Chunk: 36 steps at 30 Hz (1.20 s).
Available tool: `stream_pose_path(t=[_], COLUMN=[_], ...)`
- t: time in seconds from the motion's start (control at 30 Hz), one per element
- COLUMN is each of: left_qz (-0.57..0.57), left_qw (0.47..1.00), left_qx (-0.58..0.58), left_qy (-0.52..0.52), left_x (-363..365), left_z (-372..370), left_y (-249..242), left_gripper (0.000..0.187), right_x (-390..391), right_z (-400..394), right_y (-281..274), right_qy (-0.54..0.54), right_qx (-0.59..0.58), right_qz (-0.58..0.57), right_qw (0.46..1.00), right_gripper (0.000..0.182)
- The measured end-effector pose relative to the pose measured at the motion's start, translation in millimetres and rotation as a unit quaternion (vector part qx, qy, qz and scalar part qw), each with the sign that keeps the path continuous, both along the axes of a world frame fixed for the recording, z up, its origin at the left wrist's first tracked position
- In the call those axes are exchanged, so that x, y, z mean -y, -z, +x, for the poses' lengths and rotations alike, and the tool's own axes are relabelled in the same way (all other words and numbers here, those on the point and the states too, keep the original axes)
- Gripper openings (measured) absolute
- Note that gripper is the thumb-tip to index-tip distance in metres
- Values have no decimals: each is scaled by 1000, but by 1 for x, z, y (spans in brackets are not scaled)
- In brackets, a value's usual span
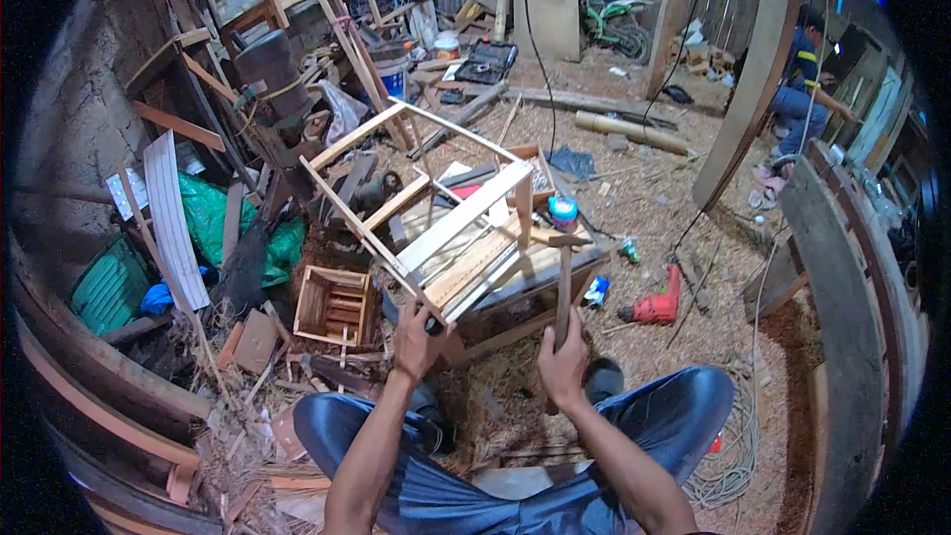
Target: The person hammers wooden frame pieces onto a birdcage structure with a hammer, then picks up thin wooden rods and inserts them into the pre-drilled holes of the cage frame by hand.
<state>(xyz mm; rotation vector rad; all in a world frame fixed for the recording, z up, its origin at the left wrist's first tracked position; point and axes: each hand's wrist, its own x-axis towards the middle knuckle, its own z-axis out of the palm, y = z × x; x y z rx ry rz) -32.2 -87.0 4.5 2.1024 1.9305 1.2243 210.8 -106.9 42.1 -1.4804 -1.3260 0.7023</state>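
A light wooden frame [466, 223] with slats and legs, like a small chair or stool, rests tilted on a low wooden bench [515, 312] before my knees. My left hand [416, 342] is wrapped round the near lower corner of that frame. In my right hand [564, 369] is a hammer [565, 287], gripped by its handle and held upright, its head level with the bench top and apart from the frame. A blue-and-white round container [563, 210] stands just behind the hammer head.
A red power drill [659, 302] lies on the shavings-covered ground at right. A wooden crate [335, 307] sits at left, near a green tarp [213, 223]. A wooden post [753, 79] rises at right; beyond it another person [802, 89] bends over. Coiled cable [733, 456] lies by my right knee.
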Motion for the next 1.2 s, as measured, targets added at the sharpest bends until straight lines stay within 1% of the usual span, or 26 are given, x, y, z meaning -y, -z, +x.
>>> stream_pose_path(t=[0.03,0.07,0.13,0.17,0.2,0.23,0.33,0.37,0.4,0.5,0.63,0.7,0.73,0.77,0.8,0.83,0.87,0.9,0.93,0.97,1.0,1.07,1.1,1.13,1.17,1.2], left_qz=[0,-1,-4,12,25,61,24,23,24,17,2,-5,0,-13,-26,3,9,-12,-34,-109,-106,-166,-120,-111,-128,-148], left_qw=[1000,1000,1000,1000,999,997,999,999,999,999,999,996,997,998,998,997,997,992,981,958,958,940,954,956,944,930], left_qx=[10,18,17,9,-1,-17,-15,-6,-6,22,19,17,17,9,0,5,2,64,127,230,230,260,232,226,269,311], left_qy=[5,9,6,26,45,51,24,24,20,26,35,82,78,68,58,77,74,108,143,130,132,148,149,151,139,126], left_x=[0,-1,-3,-4,-4,-4,4,3,1,-1,-4,-5,-4,-4,-4,-3,-3,-2,1,8,6,2,9,1,-12,-16], left_z=[1,0,0,-1,-2,0,1,0,-3,-7,-13,-18,-21,-23,-24,-27,-30,-31,-27,-21,-20,-22,-12,-14,-19,-23], left_y=[0,0,0,-1,-1,-3,-5,0,3,8,7,6,2,-2,-9,-17,-25,-31,-47,-63,-67,-73,-95,-94,-85,-81], left_gripper=[36,37,41,42,44,46,44,43,43,42,46,48,48,49,51,54,54,55,56,52,52,73,62,62,51,41], right_x=[-22,-51,-85,-99,-120,-140,-159,-163,-163,-158,-160,-154,-151,-151,-150,-149,-149,-142,-137,-130,-123,-130,-127,-127,-138,-142], right_z=[7,17,31,37,41,42,28,24,19,8,7,10,10,9,9,8,7,1,-4,-8,-10,-18,-23,-31,-40,-43], right_y=[2,17,-8,-1,19,33,56,63,62,60,53,49,50,51,45,40,34,21,13,5,0,34,38,39,73,92], right_qy=[20,25,-7,-8,-27,-46,-68,-89,-93,-109,-114,-92,-80,-52,-52,-35,-19,-27,-27,-89,-148,-197,-219,-239,-237,-289], right_qx=[9,35,37,40,125,208,233,241,240,243,280,358,394,392,392,397,400,353,354,285,209,221,249,274,299,249], right_qz=[-3,37,-72,-63,30,125,151,131,133,110,95,74,62,43,50,93,136,155,160,37,-88,-137,-178,-215,-130,-100], right_qw=[1000,998,997,997,991,969,958,958,957,957,948,926,913,917,917,912,906,922,921,954,963,945,927,906,915,919], right_gripper=[42,40,33,33,31,30,26,31,31,39,42,46,48,48,48,48,47,37,37,35,33,29,30,31,30,30])
